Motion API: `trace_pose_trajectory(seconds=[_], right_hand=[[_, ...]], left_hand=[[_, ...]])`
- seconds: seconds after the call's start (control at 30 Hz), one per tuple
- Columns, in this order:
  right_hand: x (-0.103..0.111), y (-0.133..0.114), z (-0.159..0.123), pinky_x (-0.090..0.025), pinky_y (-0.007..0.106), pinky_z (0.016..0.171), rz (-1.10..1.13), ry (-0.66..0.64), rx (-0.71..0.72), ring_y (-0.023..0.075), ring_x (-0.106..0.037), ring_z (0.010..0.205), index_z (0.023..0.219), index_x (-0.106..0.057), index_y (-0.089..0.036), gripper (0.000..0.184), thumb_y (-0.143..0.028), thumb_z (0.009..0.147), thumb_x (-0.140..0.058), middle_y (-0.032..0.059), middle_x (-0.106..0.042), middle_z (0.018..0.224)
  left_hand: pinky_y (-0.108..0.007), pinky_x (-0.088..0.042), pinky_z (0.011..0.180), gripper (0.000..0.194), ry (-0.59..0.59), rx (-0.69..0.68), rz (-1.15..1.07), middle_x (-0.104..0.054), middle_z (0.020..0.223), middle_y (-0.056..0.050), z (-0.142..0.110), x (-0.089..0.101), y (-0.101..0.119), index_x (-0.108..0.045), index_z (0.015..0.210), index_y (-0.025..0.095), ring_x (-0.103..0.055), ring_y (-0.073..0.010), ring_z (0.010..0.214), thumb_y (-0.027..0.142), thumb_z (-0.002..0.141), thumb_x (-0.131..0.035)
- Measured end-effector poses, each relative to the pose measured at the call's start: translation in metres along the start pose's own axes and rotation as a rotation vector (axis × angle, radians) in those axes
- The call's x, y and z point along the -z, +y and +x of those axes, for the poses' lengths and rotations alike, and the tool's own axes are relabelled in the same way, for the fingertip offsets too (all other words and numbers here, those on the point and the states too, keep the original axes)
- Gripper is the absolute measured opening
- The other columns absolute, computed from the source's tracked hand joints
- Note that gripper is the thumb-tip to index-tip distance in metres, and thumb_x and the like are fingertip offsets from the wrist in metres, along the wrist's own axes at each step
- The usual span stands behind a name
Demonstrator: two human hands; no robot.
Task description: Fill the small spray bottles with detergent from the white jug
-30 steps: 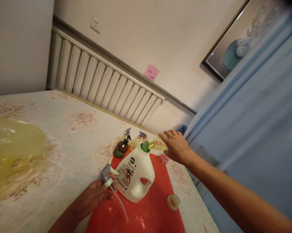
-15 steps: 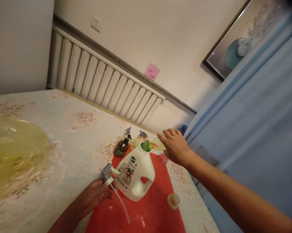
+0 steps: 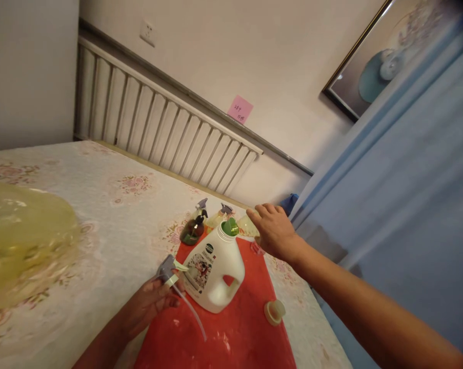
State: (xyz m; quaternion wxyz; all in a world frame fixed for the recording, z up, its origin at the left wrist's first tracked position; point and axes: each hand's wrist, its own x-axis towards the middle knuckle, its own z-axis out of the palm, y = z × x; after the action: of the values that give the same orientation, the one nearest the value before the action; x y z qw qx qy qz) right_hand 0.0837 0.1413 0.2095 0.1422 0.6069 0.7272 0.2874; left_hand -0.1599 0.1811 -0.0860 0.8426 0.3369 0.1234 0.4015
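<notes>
My left hand (image 3: 148,302) is closed around a grey-and-white trigger sprayer head (image 3: 168,269), and its thin clear dip tube hangs down to the right. In my right hand (image 3: 277,228) is a clear spray bottle (image 3: 247,225), tipped over with its neck end toward the jug's mouth. My right palm and fingers hide much of that bottle. The white detergent jug (image 3: 216,282) stands upright on a red mat (image 3: 250,333), with a green spout piece (image 3: 230,226) in its opening. Whether liquid is flowing I cannot tell.
Behind the jug stand a dark pump bottle (image 3: 193,229) and other spray bottles. A pale cap (image 3: 274,311) lies on the mat at right, a pink-red object (image 3: 257,248) near its far edge. A yellowish plastic bag (image 3: 27,241) covers the left of the flowered tablecloth (image 3: 104,215).
The tilted bottle has shifted slightly; its yellowish neck at the green spout is less distinct. My left hand keeps the sprayer head in nearly the same place.
</notes>
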Motion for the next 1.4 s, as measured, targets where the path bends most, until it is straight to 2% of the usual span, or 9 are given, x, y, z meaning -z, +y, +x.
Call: trace_pose_trajectory(seconds=[0.13,0.27,0.4,0.57,0.67,0.8,0.93,1.17,1.4], right_hand=[[-0.023,0.014,-0.014,-0.043,0.038,0.092,0.331,0.005,-0.127,0.0290,-0.055,0.112,0.134,-0.052,-0.020,0.064,-0.028,0.073,-0.070,0.0116,-0.062,0.128],[-0.053,0.017,-0.047,-0.045,0.040,0.099,0.789,0.056,-0.298,0.0278,-0.059,0.115,0.129,-0.056,-0.018,0.066,-0.027,0.067,-0.074,0.0102,-0.064,0.126],[-0.084,0.000,-0.091,-0.049,0.041,0.097,1.059,0.054,-0.330,0.0269,-0.065,0.108,0.120,-0.061,-0.020,0.057,-0.022,0.065,-0.073,0.0062,-0.070,0.118],[-0.131,-0.037,-0.133,-0.047,0.043,0.101,1.277,0.012,-0.426,0.0284,-0.063,0.115,0.126,-0.059,-0.021,0.067,-0.018,0.060,-0.073,0.0080,-0.069,0.123],[-0.148,-0.055,-0.150,-0.045,0.044,0.104,1.318,-0.019,-0.453,0.0303,-0.061,0.119,0.127,-0.059,-0.019,0.070,-0.018,0.058,-0.074,0.0112,-0.066,0.127],[-0.150,-0.069,-0.166,-0.045,0.045,0.105,1.339,-0.048,-0.446,0.0312,-0.060,0.120,0.128,-0.060,-0.018,0.072,-0.017,0.058,-0.075,0.0125,-0.065,0.128],[-0.151,-0.077,-0.173,-0.043,0.046,0.107,1.401,-0.037,-0.424,0.0313,-0.057,0.125,0.132,-0.057,-0.017,0.076,-0.016,0.058,-0.075,0.0137,-0.063,0.132],[-0.153,-0.074,-0.177,-0.041,0.047,0.108,1.477,0.015,-0.400,0.0309,-0.057,0.124,0.132,-0.057,-0.018,0.078,-0.016,0.057,-0.077,0.0119,-0.063,0.132],[-0.149,-0.071,-0.186,-0.047,0.044,0.101,1.461,0.037,-0.405,0.0307,-0.062,0.114,0.127,-0.060,-0.017,0.072,-0.015,0.056,-0.076,0.0116,-0.067,0.124]], left_hand=[[-0.033,-0.058,0.074,0.027,0.123,-0.046,-0.028,-0.073,0.091,-0.008,-0.006,-0.004,-0.004,-0.071,0.094,0.014,-0.068,-0.0199,0.081,0.029,0.074,-0.081],[-0.031,-0.059,0.074,0.026,0.297,-0.086,-0.051,-0.074,0.087,-0.004,-0.017,-0.024,-0.004,-0.067,0.088,0.016,-0.069,-0.0175,0.076,0.027,0.071,-0.084],[-0.029,-0.059,0.074,0.027,0.393,-0.202,-0.022,-0.074,0.088,-0.002,-0.022,-0.063,0.009,-0.064,0.076,0.016,-0.068,-0.0166,0.078,0.027,0.067,-0.087],[-0.030,-0.060,0.073,0.031,0.339,-0.334,0.079,-0.073,0.091,-0.002,-0.022,-0.121,0.033,-0.066,0.094,0.016,-0.068,-0.0175,0.082,0.029,0.072,-0.083],[-0.028,-0.061,0.072,0.033,0.323,-0.400,0.127,-0.073,0.089,-0.004,-0.022,-0.151,0.042,-0.066,0.097,0.015,-0.068,-0.0173,0.082,0.029,0.073,-0.082],[-0.027,-0.061,0.072,0.034,0.282,-0.441,0.157,-0.072,0.090,-0.004,-0.020,-0.179,0.044,-0.066,0.099,0.015,-0.068,-0.0168,0.083,0.029,0.073,-0.082],[-0.027,-0.061,0.072,0.031,0.248,-0.416,0.176,-0.071,0.090,-0.004,-0.016,-0.194,0.037,-0.065,0.096,0.015,-0.067,-0.0166,0.083,0.030,0.074,-0.081],[-0.027,-0.061,0.071,0.037,0.271,-0.372,0.249,-0.071,0.087,-0.004,-0.012,-0.202,0.020,-0.064,0.098,0.014,-0.068,-0.0161,0.081,0.034,0.072,-0.082],[-0.028,-0.061,0.071,0.031,0.266,-0.385,0.227,-0.070,0.086,-0.004,-0.013,-0.212,0.026,-0.066,0.091,0.014,-0.067,-0.0168,0.082,0.032,0.072,-0.082]])
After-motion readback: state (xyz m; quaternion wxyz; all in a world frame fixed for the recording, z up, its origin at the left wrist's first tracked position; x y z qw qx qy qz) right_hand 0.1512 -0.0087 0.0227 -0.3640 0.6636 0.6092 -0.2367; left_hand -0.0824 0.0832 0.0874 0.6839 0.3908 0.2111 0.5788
